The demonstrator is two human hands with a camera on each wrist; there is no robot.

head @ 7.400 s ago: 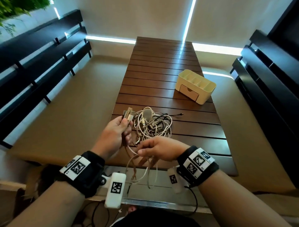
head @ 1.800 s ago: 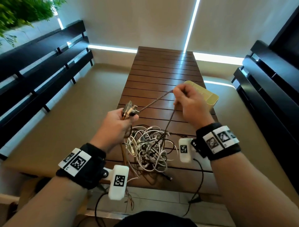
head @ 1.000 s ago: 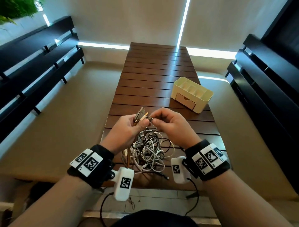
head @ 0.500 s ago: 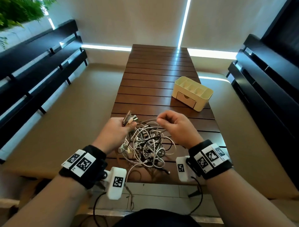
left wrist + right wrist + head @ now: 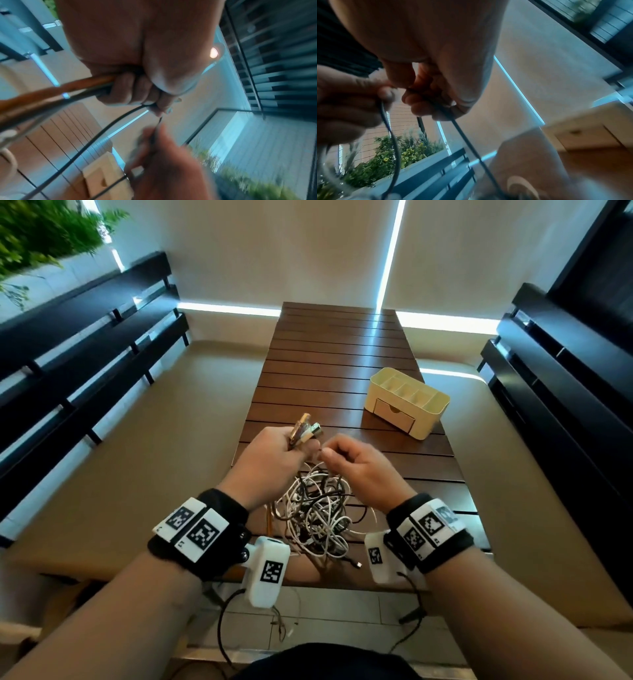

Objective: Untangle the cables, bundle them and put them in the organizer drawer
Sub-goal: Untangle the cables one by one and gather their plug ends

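Just below and between the two wrists, the tangle of white and dark cables [image 5: 317, 517] lies heaped on the near end of the slatted table [image 5: 339, 350], one loose plug trailing toward the table edge. Above it the hands are drawn close together, nearly touching. The left hand [image 5: 270, 460] is fisted round a brown cable and a clutch of plugs [image 5: 305, 431] that stick out past its knuckles, and its fingertips also nip a thin dark cable [image 5: 109, 125]. The right hand [image 5: 356, 470] pinches that same dark cable a short way along. Beyond the right hand, well apart, stands the cream organizer [image 5: 407, 402], its small drawer [image 5: 394, 416] closed. Pulling the dark cable hard could cinch its loops tighter in the heap, or drag the whole pile off the near edge.
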